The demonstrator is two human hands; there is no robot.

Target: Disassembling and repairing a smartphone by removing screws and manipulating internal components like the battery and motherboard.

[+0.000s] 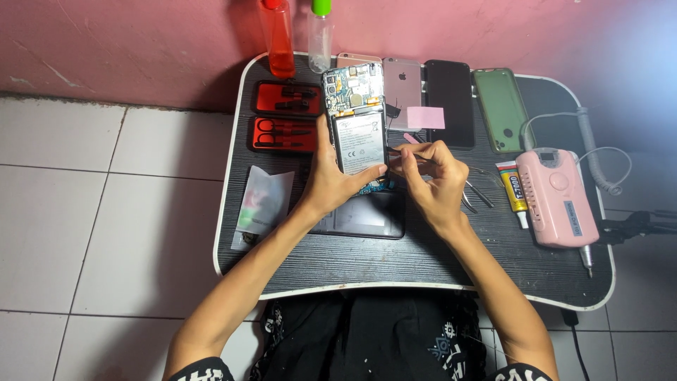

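My left hand [330, 182] grips an opened phone [355, 116] with its back cover off, so the white battery and the circuit board show. The phone is tilted up off the small black table [367, 264]. My right hand [431, 180] is closed on a thin metal tool, likely tweezers [407, 152], whose tip points at the phone's lower right edge. A dark flat phone panel [367, 215] lies under my hands.
Along the back lie a pink phone [403, 88], a black phone [449, 99] and a green phone [501, 107]. A red tool case [285, 116], two bottles [279, 39], a plastic bag [262, 204], a glue tube [514, 189] and a pink machine [557, 197] surround the work.
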